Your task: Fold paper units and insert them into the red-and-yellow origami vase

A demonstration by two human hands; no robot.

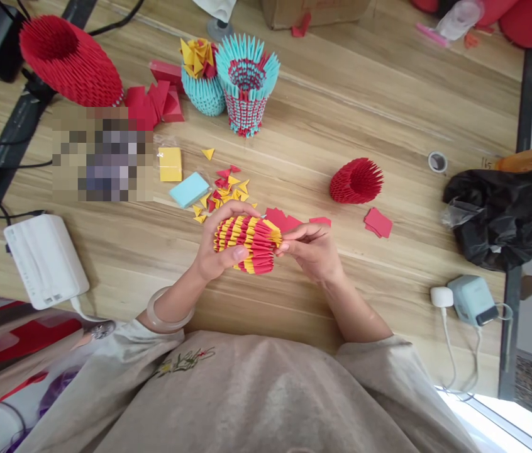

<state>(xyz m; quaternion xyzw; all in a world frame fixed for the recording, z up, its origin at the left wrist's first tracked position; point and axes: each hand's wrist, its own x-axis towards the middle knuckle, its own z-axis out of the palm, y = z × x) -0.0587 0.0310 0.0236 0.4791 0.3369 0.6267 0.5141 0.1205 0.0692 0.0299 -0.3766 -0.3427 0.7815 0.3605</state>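
Observation:
My left hand (221, 248) is wrapped round a red-and-yellow folded-paper vase (254, 242), its thumb along the near side. The vase lies tilted, its pointed rim facing right. At that rim my right hand (310, 251) has thumb and fingers pinched together; what is between the fingertips is too small to make out. Just beyond the left hand lie several loose red and yellow folded paper triangles (221, 195). Flat red paper pieces (282, 220) lie behind the vase, partly covered by the right hand.
Farther back stand a blue-and-red paper vase (246, 107), a small blue paper pot (204, 94) holding triangles, and a large red paper vase (91, 72). A small red paper basket (348, 182) is at right, near a black plastic bag (497, 214). A white power adapter (46, 261) sits left.

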